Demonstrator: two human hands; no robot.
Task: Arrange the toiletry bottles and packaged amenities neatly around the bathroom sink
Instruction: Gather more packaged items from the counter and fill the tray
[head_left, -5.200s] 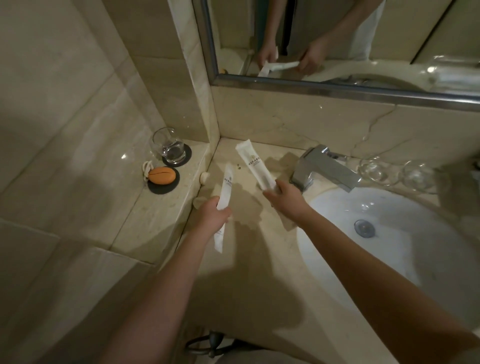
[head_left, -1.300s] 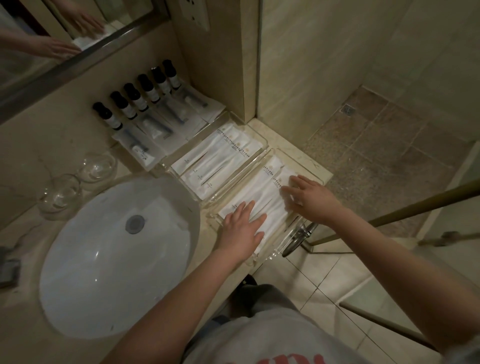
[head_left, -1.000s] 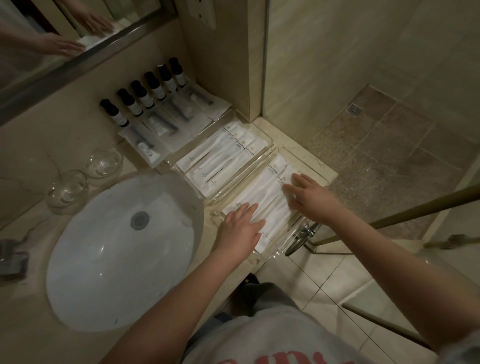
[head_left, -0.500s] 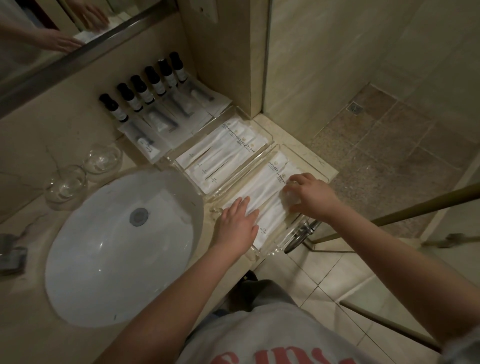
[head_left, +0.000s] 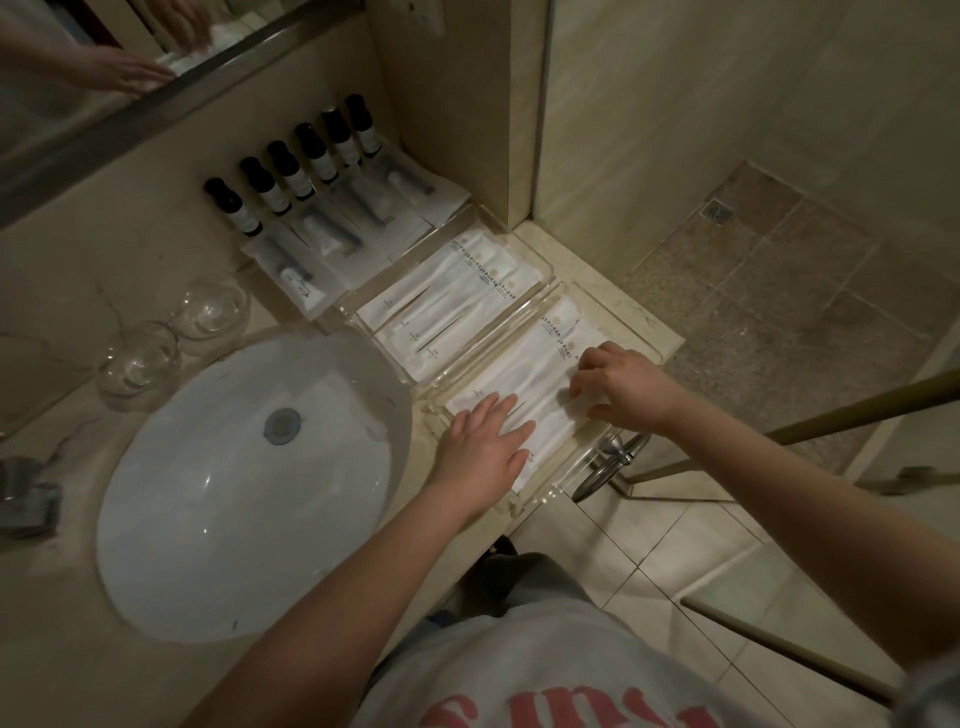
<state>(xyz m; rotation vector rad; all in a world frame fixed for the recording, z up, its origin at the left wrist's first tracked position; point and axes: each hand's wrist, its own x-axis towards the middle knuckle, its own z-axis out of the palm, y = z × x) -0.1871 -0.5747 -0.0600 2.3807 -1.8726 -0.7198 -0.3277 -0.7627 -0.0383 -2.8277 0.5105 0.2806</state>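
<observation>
Two clear trays lie right of the sink (head_left: 171, 519). The near tray (head_left: 631, 338) holds white amenity packets (head_left: 540, 353). My left hand (head_left: 485, 441) presses flat on the packets' near ends, fingers straight. My right hand (head_left: 623, 387) rests on their right side with fingertips curled down on a packet. The far tray (head_left: 540, 265) holds more white packets (head_left: 447, 306) in a row. Behind it, several dark-capped toiletry bottles (head_left: 296, 171) stand in a line along the wall, with clear-wrapped kits (head_left: 332, 239) laid in front of them.
Two upturned glasses (head_left: 171, 338) stand behind the sink. The faucet (head_left: 26, 499) shows at the left edge. A mirror (head_left: 104, 62) runs above the counter. The counter ends just right of the near tray, with a towel ring (head_left: 608, 462) and shower floor (head_left: 779, 291) beyond.
I have turned from the counter's left side to the trays on the right. Over the last second my right hand curled and slid slightly inward on the packets; my left hand stayed flat.
</observation>
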